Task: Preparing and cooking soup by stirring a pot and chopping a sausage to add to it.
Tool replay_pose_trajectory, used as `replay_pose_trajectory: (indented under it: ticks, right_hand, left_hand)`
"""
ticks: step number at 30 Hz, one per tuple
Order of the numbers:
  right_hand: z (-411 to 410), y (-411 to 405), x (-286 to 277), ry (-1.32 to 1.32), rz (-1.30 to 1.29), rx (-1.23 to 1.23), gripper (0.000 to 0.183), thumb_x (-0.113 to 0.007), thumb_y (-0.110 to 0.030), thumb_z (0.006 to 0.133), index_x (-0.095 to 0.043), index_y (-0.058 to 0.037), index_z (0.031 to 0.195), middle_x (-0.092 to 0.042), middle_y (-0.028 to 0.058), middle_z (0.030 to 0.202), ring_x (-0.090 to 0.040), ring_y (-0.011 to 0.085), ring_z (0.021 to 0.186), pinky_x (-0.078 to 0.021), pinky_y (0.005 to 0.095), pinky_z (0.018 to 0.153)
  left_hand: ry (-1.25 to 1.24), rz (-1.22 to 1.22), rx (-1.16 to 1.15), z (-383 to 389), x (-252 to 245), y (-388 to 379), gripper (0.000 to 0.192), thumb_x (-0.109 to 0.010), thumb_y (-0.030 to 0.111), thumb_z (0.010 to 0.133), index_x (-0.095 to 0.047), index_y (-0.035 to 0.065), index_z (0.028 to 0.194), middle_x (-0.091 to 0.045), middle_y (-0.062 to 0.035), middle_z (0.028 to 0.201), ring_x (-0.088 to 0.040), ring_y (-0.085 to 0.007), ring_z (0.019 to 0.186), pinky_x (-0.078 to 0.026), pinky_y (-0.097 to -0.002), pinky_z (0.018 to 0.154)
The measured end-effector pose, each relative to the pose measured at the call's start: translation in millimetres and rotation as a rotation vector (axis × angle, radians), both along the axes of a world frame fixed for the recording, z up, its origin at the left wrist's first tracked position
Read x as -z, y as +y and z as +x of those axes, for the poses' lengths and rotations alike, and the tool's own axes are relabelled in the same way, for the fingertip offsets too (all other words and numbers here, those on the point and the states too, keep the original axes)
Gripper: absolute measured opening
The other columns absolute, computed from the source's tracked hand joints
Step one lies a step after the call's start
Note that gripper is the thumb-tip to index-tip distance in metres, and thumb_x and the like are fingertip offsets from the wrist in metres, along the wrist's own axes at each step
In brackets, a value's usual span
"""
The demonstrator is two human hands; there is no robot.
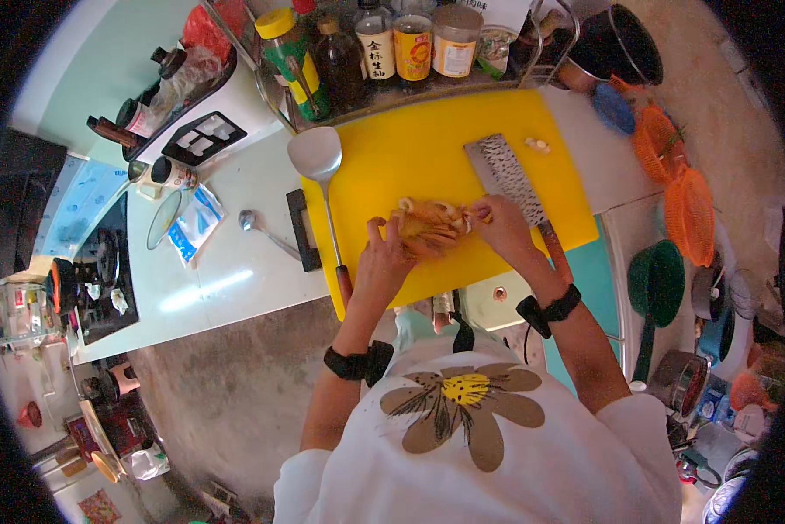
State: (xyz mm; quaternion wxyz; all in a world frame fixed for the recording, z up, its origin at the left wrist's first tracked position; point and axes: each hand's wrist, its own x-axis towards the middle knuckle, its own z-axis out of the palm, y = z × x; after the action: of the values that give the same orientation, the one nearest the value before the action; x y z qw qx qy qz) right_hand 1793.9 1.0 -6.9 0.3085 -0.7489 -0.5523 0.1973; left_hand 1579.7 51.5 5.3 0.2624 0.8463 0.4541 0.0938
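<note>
On a yellow cutting board (405, 144) lies a tan, frilled piece of food (431, 226), blurred, with paler curled bits along its edges; I cannot tell what kind it is. My left hand (384, 255) grips its left end with curled fingers. The right end is pinched between the thumb and fingers of my right hand (505, 226). Just beyond that hand a cleaver (510, 177) rests flat, its blade speckled and its wooden handle (556, 252) running behind my wrist. Left of my left hand lies a long-handled metal wok spatula (320, 154), across the board's left side.
Sauce bottles and jars (412, 46) stand on a rack behind the board. Small pale pieces (538, 145), probably garlic, lie at its upper right. A metal spoon (248, 221) and a blue-white packet (196, 223) are on the left counter. Orange baskets (688, 216) hang at right.
</note>
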Motion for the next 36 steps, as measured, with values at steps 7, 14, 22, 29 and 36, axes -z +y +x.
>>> replay_pose_trajectory:
  ticks: [7, 14, 22, 29, 36]
  right_hand:
    - [-5.5, -16.4, -9.8, 0.048, 0.090, 0.012, 0.007, -0.058, -0.008, 0.071, -0.054, -0.0039, 0.075, -0.054, 0.0126, 0.071, -0.054, 0.0289, 0.063, -0.0451, 0.0360, 0.059]
    - [-22.0, -23.9, -10.5, 0.020, 0.156, -0.014, 0.009, -0.059, -0.004, 0.072, -0.055, -0.0005, 0.079, -0.055, 0.0094, 0.071, -0.053, 0.0189, 0.054, -0.0433, 0.0278, 0.051]
    - [-25.3, -27.5, -17.8, 0.082, 0.121, -0.024, 0.012, -0.058, -0.012, 0.073, -0.056, -0.0034, 0.082, -0.055, 0.0134, 0.073, -0.055, 0.0297, 0.067, -0.0452, 0.0368, 0.061]
    - [-11.7, -18.7, -17.6, -0.014, 0.015, 0.046, 0.018, -0.059, -0.015, 0.074, -0.054, -0.0036, 0.087, -0.052, 0.0147, 0.085, -0.053, 0.0305, 0.075, -0.0449, 0.0369, 0.066]
    - [-20.3, 3.7, -24.1, -0.132, -0.077, -0.092, 0.026, -0.059, -0.021, 0.075, -0.050, -0.0025, 0.090, -0.050, 0.0173, 0.086, -0.050, 0.0339, 0.083, -0.0412, 0.0411, 0.074]
  left_hand:
    - [0.144, 0.244, 0.216, -31.0, 48.1, -5.2, 0.032, -0.050, 0.003, 0.073, -0.038, -0.0020, 0.103, -0.040, -0.0208, 0.103, -0.054, -0.0349, 0.081, -0.048, -0.0376, 0.066]
    - [0.052, 0.203, 0.198, -30.5, 18.5, -11.2, 0.028, -0.048, 0.004, 0.073, -0.044, 0.0024, 0.100, -0.047, -0.0157, 0.096, -0.054, -0.0309, 0.084, -0.046, -0.0380, 0.068]
    - [-0.012, 0.196, 0.156, -45.3, -4.4, -21.3, 0.022, -0.051, 0.006, 0.075, -0.050, 0.0072, 0.097, -0.052, -0.0116, 0.093, -0.055, -0.0283, 0.081, -0.045, -0.0346, 0.069]
    - [-0.716, -0.834, 0.073, -75.7, -167.4, -50.7, 0.019, -0.066, 0.006, 0.067, -0.059, 0.0071, 0.085, -0.060, -0.0067, 0.087, -0.059, -0.0200, 0.080, -0.046, -0.0281, 0.069]
    - [-1.397, -0.520, 0.631, -84.2, -218.3, -57.0, 0.014, -0.063, 0.000, 0.068, -0.056, -0.0066, 0.078, -0.055, -0.0208, 0.077, -0.059, -0.0296, 0.069, -0.051, -0.0345, 0.059]
